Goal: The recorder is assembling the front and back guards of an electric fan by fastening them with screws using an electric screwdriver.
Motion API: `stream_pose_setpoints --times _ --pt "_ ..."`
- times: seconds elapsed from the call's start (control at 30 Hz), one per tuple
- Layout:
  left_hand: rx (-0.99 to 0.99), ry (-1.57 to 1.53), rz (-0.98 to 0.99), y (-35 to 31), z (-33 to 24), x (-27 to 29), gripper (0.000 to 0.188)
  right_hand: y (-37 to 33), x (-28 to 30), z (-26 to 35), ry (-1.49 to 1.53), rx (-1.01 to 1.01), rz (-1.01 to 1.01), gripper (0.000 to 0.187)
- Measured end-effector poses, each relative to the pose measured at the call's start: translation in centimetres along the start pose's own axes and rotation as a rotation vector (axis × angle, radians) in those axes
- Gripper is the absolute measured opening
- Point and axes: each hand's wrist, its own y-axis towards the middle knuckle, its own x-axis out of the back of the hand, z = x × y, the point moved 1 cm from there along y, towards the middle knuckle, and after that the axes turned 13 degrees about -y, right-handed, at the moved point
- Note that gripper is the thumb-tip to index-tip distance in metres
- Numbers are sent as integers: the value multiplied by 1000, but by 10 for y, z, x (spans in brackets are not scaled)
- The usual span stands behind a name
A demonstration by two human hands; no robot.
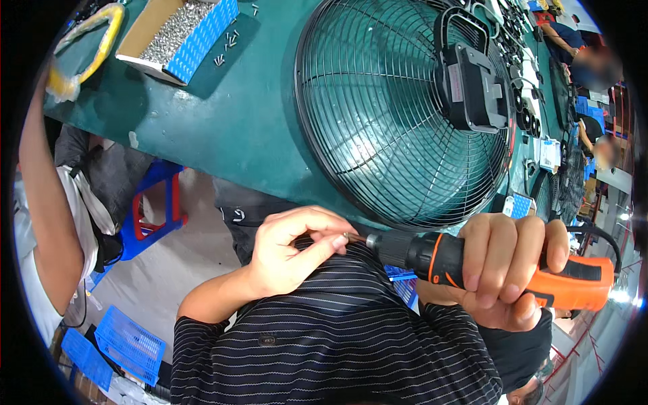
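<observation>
My right hand (503, 263) wraps round an orange and black electric screwdriver (439, 260), held level with its bit pointing left. At the bit's tip, my left hand (297, 246) pinches a small screw (347, 235) between thumb and fingers; the fingers partly hide it. Both hands are in front of my striped shirt, at the near edge of the green table. Just beyond them lies a round black wire fan guard (378, 121), with a black bracket and housing (472, 91) on it.
An open box of screws (177, 34) stands at the far left, loose screws (229, 42) beside it. Another person's arm (40, 202) reaches in at left towards a yellow ring-shaped part (108, 40). A blue and red stool (152, 209) and blue baskets (131, 344) are below. More people work at right.
</observation>
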Motion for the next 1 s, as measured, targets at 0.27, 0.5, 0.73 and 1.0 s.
stream_pose_setpoints --times 0.27,0.5,0.73,1.0 --pt "-717 1165 57 26 -15 17 41 13 4 -15 -190 23 234 41" --pt "-830 1249 57 26 8 8 51 3 13 -5 -155 80 325 41" --pt "-822 1327 44 35 10 12 53 5 20 -17 -230 67 283 41" --pt "-722 1281 52 35 5 16 53 14 18 -26 -199 57 297 40"
